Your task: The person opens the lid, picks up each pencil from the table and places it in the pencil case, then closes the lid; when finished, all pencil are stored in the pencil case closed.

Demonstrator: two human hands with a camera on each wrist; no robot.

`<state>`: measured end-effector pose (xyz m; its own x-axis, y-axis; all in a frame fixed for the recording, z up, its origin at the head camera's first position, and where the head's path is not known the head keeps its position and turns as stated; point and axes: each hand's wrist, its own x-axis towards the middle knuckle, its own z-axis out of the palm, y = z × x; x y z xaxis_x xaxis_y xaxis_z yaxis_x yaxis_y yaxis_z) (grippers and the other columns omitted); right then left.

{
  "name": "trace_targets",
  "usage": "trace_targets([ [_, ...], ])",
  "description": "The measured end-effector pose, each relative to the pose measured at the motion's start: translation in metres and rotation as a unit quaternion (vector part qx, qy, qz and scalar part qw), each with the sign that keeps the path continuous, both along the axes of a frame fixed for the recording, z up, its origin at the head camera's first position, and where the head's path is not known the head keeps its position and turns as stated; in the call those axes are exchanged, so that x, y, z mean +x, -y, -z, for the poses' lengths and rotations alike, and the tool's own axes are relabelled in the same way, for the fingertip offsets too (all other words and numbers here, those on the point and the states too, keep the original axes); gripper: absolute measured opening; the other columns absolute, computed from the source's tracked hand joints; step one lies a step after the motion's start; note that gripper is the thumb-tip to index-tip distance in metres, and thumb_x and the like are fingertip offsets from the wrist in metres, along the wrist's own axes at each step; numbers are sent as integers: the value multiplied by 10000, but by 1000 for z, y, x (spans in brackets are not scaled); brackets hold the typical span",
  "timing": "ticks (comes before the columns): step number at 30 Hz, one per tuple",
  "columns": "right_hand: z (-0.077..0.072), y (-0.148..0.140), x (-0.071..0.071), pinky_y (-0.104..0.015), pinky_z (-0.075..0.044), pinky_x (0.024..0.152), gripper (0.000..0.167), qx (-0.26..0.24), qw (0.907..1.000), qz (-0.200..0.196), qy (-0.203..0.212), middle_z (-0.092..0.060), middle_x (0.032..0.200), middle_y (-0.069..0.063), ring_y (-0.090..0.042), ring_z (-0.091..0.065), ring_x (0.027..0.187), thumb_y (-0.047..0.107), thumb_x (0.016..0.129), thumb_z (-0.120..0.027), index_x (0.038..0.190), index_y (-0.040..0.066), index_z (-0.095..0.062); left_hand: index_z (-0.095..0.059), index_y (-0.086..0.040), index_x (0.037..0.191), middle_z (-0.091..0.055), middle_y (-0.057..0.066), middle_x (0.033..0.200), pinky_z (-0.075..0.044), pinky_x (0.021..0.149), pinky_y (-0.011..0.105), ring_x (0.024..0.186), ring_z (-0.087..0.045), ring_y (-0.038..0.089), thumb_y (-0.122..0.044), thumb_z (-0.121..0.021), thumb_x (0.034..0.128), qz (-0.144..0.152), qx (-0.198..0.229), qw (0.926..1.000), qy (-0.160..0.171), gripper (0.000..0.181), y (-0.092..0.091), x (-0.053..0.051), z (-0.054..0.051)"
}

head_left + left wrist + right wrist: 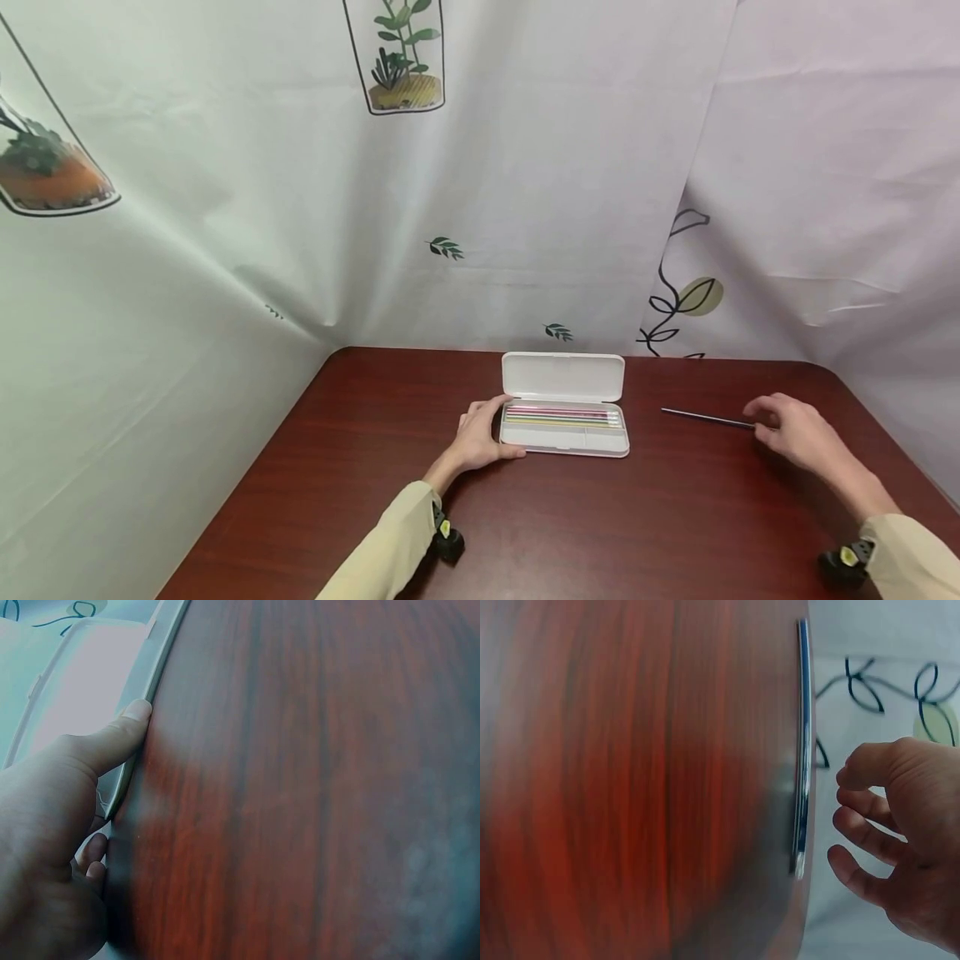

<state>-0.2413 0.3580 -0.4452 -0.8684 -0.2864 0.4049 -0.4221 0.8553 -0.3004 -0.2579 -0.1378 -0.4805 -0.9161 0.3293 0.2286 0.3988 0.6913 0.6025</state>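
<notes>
A white pencil case [562,454] lies on the table with its lid [562,377] raised at the back. Inside, several pencils in pink, yellow and green [558,415] lie side by side. My left hand [474,437] grips the case's left end, thumb along the front edge and fingers at the far side. To the right of the case, a dark blue pencil [705,417] lies on the tabletop. Close to its right end is my right hand [806,433], fingers loosely bent. In the right wrist view a gap separates this hand from the pencil [804,750].
The dark red wooden table [600,525] has rounded far corners. Behind it and along the sides hangs a pale cloth [525,208] printed with plants and jars. A black wrist camera [448,543] sits on the left wrist, another [842,568] on the right.
</notes>
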Motion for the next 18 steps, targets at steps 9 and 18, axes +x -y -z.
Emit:
trace_targets([
  [9, 4, -19, 0, -468, -461, 631, 265, 225, 9997, -33, -34, -625, 923, -132, -322, -599, 770, -69, 680, -784, 912, 25, -698, -495, -145, 1445, -579, 79, 1321, -317, 939, 470, 1241, -435, 290, -358, -924, 684, -15, 54, 10000, 19, 899, 0, 0, 1],
  [18, 8, -22, -5, -514, -468, 659, 262, 354, 9991, -35, 211, -614, 937, -155, -359, -592, 810, -62, 696, -790, 927, 10, -690, -494, -144, 1447, -578, 71, 1330, -312, 948, 474, 1242, -433, 290, -360, -921, 689, 13, 38, 10000, 14, 896, 0, 0, 1],
])
